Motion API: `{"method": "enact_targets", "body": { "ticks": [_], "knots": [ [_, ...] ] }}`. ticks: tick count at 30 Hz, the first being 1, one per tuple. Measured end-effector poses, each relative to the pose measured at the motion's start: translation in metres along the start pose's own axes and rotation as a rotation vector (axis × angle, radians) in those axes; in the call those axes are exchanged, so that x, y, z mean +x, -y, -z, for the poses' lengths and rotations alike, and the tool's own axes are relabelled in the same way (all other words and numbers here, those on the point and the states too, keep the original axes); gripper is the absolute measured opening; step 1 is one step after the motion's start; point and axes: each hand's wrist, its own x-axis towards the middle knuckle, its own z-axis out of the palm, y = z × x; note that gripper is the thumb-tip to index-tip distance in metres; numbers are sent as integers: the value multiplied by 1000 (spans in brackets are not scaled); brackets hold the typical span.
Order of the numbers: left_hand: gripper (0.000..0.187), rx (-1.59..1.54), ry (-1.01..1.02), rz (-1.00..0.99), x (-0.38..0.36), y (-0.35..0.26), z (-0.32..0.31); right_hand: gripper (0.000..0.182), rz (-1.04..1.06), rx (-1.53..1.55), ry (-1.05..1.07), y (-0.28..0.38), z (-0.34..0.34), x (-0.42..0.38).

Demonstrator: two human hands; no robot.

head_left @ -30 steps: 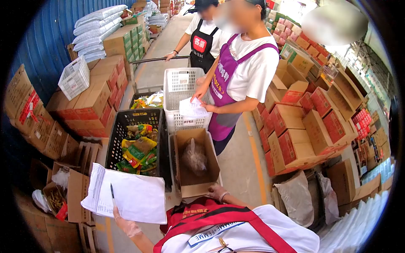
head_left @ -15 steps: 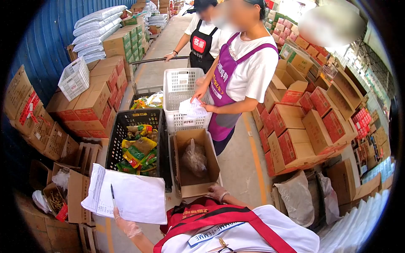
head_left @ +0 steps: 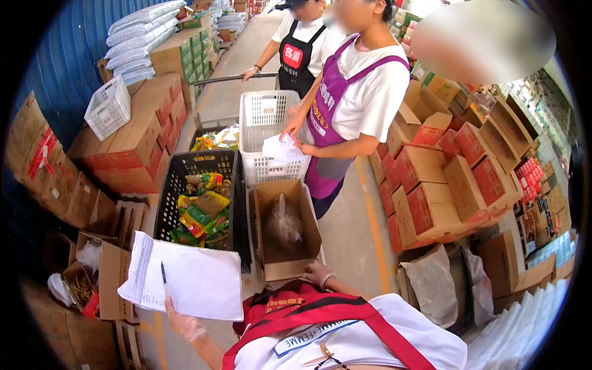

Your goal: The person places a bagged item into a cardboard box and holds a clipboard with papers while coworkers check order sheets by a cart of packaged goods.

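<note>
My left hand [head_left: 185,324], in a thin clear glove, holds a sheaf of white papers [head_left: 200,277] by its lower edge. A dark pen [head_left: 164,277] lies over the sheets, its lower end at my fingers. At the near right corner of an open cardboard box [head_left: 287,271] is my gloved right hand [head_left: 319,274], fingers curled at the edge. Inside the box sits a knotted clear plastic bag [head_left: 284,225], its contents indistinct. Left of the box, a black crate [head_left: 165,206] contains several yellow and green packets [head_left: 203,213].
Ahead, a person in a purple apron [head_left: 336,105] holds a paper [head_left: 282,150] over a white crate [head_left: 250,117]. Another person in a black apron [head_left: 295,68] grips the cart handle [head_left: 231,78]. Stacked cartons [head_left: 425,206] line the right side; more cartons [head_left: 132,139] stand left.
The papers and my left hand have shifted very slightly. My right hand stays at the box corner. The view has moved a little; the people keep nearly the same poses.
</note>
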Motion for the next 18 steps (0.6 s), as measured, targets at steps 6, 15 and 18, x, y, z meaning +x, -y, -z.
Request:
{"method": "enact_targets", "body": {
  "ticks": [6,15,18],
  "knots": [
    [38,123,-130,-37,-24,-8,-30,35,45,-52,-20,3,4,-1],
    [32,247,-100,-136,-31,-8,-40,37,6,2,-57,2,0,-3],
    [31,270,-100,-151,-24,-5,-33,37,17,21,-39,-1,-3,-1]
  ]
}}
